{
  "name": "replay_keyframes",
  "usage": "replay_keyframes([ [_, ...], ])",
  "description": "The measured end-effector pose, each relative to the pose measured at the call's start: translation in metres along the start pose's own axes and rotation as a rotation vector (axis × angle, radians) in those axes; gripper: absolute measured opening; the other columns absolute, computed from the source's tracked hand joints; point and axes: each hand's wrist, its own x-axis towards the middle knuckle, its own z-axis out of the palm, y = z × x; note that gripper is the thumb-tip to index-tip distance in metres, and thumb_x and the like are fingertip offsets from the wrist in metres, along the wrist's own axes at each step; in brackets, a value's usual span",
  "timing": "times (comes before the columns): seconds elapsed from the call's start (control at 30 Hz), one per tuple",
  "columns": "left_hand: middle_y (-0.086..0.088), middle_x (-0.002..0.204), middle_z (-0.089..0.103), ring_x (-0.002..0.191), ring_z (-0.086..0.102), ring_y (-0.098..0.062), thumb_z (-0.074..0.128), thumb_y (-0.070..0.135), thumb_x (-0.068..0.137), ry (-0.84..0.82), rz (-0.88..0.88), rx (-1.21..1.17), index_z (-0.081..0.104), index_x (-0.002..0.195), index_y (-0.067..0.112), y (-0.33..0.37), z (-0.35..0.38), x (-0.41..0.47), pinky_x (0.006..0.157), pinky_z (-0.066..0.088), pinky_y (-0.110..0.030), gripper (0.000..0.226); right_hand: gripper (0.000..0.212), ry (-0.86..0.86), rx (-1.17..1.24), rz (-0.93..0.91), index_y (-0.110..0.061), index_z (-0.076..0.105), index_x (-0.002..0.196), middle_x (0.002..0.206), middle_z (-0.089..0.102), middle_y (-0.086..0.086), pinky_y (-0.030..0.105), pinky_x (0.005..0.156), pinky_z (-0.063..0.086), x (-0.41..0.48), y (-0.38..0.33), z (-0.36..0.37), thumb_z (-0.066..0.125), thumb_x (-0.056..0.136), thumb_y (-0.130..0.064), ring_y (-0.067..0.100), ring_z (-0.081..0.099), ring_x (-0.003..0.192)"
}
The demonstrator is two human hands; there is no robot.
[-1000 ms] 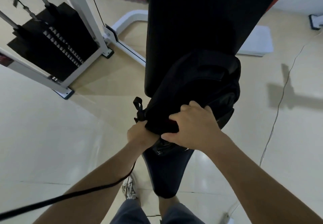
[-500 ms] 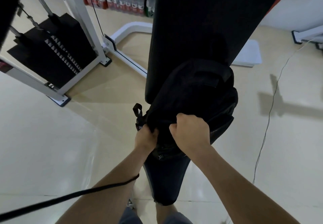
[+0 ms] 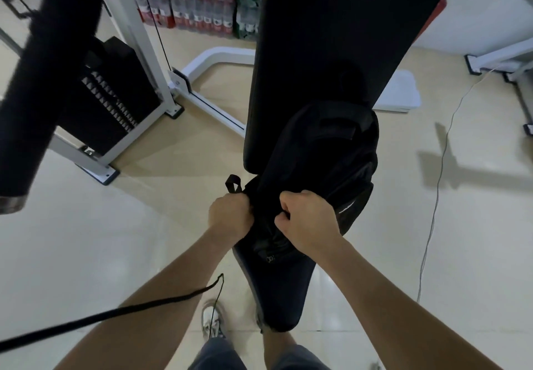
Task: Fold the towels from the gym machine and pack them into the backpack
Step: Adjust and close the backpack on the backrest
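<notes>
The left hand (image 3: 230, 213) is fisted on the near top edge of the backpack (image 3: 320, 173); the right hand (image 3: 307, 221) pinches the fabric beside it, probably at the zip. The backpack lies on the worktop (image 3: 331, 37). No towel shows. To work the zip well, the left hand should hold the edge taut while the right pulls along the track without snagging.

The right hand (image 3: 307, 221), laid open-fingered over the backpack (image 3: 323, 167) a second ago, is now closed into a fist on the fabric near the top opening. The left hand (image 3: 230, 215) is drawn slightly apart from it. A dark padded bar (image 3: 43, 81) is now seen at upper left.
</notes>
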Motion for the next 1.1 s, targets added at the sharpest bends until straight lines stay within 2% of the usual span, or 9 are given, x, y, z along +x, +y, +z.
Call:
replay_keyframes([
  [0.1, -0.004, 0.085, 0.063, 0.073, 0.055, -0.025, 0.049, 0.013, 0.085, 0.089, 0.274, 0.242, 0.054, 0.080, 0.015, 0.002, -0.041, -0.021, 0.057, 0.035, -0.031, 0.007, 0.020, -0.043, 0.077, -0.019, -0.015, 0.042, 0.066, 0.065, 0.046, 0.002, 0.032, 0.055, 0.045, -0.009, 0.000, -0.002, 0.059, 0.075, -0.016, 0.021, 0.050, 0.067],
  [0.2, -0.003, 0.084, 0.061, 0.073, 0.056, -0.024, 0.044, 0.022, 0.094, 0.166, 0.413, 0.256, 0.053, 0.081, 0.017, 0.014, -0.069, -0.041, 0.058, 0.029, -0.031, 0.016, 0.018, -0.057, 0.112, -0.031, -0.018, 0.051, 0.085, 0.069, 0.056, 0.001, 0.031, 0.063, 0.046, -0.012, 0.003, -0.009, 0.066, 0.075, -0.023, 0.018, 0.052, 0.071],
  [0.33, -0.001, 0.060, 0.054, 0.058, 0.052, -0.019, 0.043, 0.031, 0.096, -0.024, 0.096, -0.403, 0.051, 0.062, 0.009, 0.030, -0.074, -0.041, 0.051, 0.032, -0.029, 0.040, 0.040, 0.007, 0.157, -0.023, -0.019, 0.047, 0.104, 0.077, 0.063, 0.001, 0.035, 0.061, 0.049, -0.011, -0.010, -0.005, 0.069, 0.077, -0.039, 0.019, 0.056, 0.073],
  [0.5, 0.003, 0.061, 0.054, 0.059, 0.051, -0.012, 0.047, 0.029, 0.091, -0.210, 0.066, -0.638, 0.055, 0.068, 0.012, 0.031, -0.073, -0.056, 0.055, 0.036, -0.026, 0.030, 0.014, 0.158, 0.068, 0.068, -0.012, 0.056, 0.092, 0.075, 0.062, 0.008, 0.037, 0.059, 0.049, -0.013, -0.018, 0.003, 0.062, 0.083, -0.020, 0.025, 0.059, 0.071],
  [0.6, 0.008, 0.074, 0.060, 0.072, 0.056, -0.010, 0.056, 0.026, 0.083, -0.234, 0.014, -1.021, 0.060, 0.083, 0.017, 0.019, -0.068, -0.060, 0.068, 0.042, -0.025, 0.010, 0.010, 0.176, 0.099, 0.050, -0.014, 0.058, 0.092, 0.072, 0.063, 0.007, 0.035, 0.057, 0.048, -0.015, -0.019, 0.008, 0.060, 0.088, -0.023, 0.024, 0.060, 0.065],
  [0.7, 0.006, 0.083, 0.062, 0.076, 0.060, -0.015, 0.064, 0.021, 0.075, -0.132, 0.098, -0.718, 0.054, 0.095, 0.021, 0.016, -0.049, -0.056, 0.067, 0.045, -0.029, 0.023, 0.011, 0.073, 0.105, -0.002, -0.018, 0.052, 0.101, 0.078, 0.065, 0.004, 0.035, 0.060, 0.047, -0.009, -0.016, 0.004, 0.047, 0.096, -0.026, 0.024, 0.063, 0.071],
  [0.83, -0.004, 0.079, 0.068, 0.072, 0.060, -0.026, 0.054, 0.014, 0.082, 0.034, 0.081, -0.413, 0.060, 0.091, 0.014, 0.021, -0.030, -0.044, 0.059, 0.042, -0.032, 0.011, 0.021, -0.028, -0.047, -0.101, -0.016, 0.037, 0.115, 0.080, 0.067, 0.003, 0.032, 0.053, 0.039, -0.006, -0.014, -0.005, 0.047, 0.096, -0.018, 0.025, 0.066, 0.071],
  [1.0, -0.003, 0.080, 0.067, 0.077, 0.062, -0.028, 0.053, 0.018, 0.085, 0.023, 0.145, -0.184, 0.057, 0.093, 0.020, 0.011, -0.033, -0.039, 0.057, 0.036, -0.030, 0.009, 0.024, -0.005, -0.265, -0.157, -0.012, 0.039, 0.115, 0.081, 0.069, 0.003, 0.031, 0.049, 0.036, 0.004, 0.015, -0.029, 0.050, 0.094, -0.017, 0.026, 0.068, 0.071],
  [1.1, -0.001, 0.078, 0.062, 0.081, 0.062, -0.027, 0.050, 0.018, 0.088, -0.010, 0.116, -0.109, 0.055, 0.095, 0.019, -0.011, -0.033, -0.038, 0.062, 0.044, -0.032, 0.009, 0.028, 0.060, -0.274, -0.047, -0.010, 0.036, 0.120, 0.075, 0.066, 0.004, 0.031, 0.049, 0.035, 0.023, 0.042, -0.065, 0.046, 0.095, -0.017, 0.030, 0.068, 0.069],
])
